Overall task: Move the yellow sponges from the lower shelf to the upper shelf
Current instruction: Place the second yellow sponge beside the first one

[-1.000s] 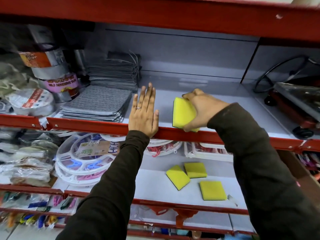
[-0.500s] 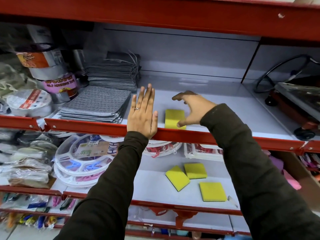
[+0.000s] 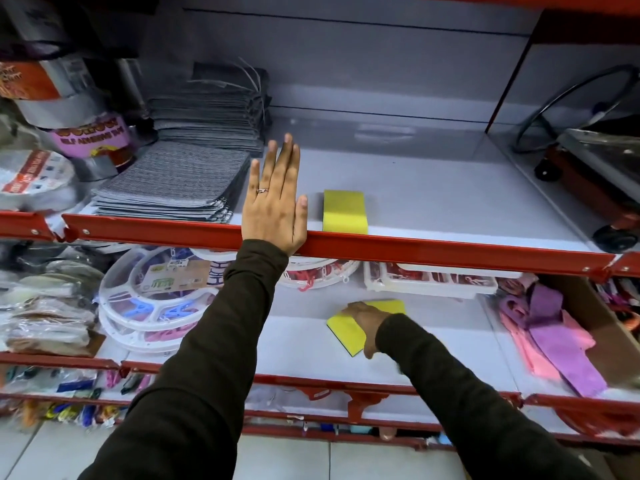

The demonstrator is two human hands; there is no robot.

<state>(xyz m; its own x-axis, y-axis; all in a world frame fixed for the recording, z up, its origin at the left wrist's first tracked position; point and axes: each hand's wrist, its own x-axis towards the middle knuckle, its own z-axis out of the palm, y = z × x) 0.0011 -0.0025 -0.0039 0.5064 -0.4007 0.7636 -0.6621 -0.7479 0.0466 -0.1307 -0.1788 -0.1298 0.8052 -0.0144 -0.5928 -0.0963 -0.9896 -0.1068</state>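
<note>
One yellow sponge (image 3: 344,211) lies flat on the grey upper shelf (image 3: 433,209), just behind its red front rail. My left hand (image 3: 273,202) rests flat and open on that rail, left of the sponge, holding nothing. On the lower shelf (image 3: 298,344) my right hand (image 3: 367,323) lies over a tilted yellow sponge (image 3: 344,332) with a dark underside, fingers on top and thumb at its near edge. A second yellow sponge (image 3: 393,305) peeks out behind the hand. My right sleeve hides anything further to the right.
On the upper shelf, a stack of grey cloths (image 3: 173,188) and tape rolls (image 3: 93,140) fill the left; a red wheeled stand (image 3: 588,192) sits right. Round white plastic racks (image 3: 152,303) and pink and purple cloths (image 3: 554,341) flank the lower sponges.
My right hand let go of the sponge on the upper shelf and dropped to the lower shelf, onto another sponge. The left hand stayed on the rail.
</note>
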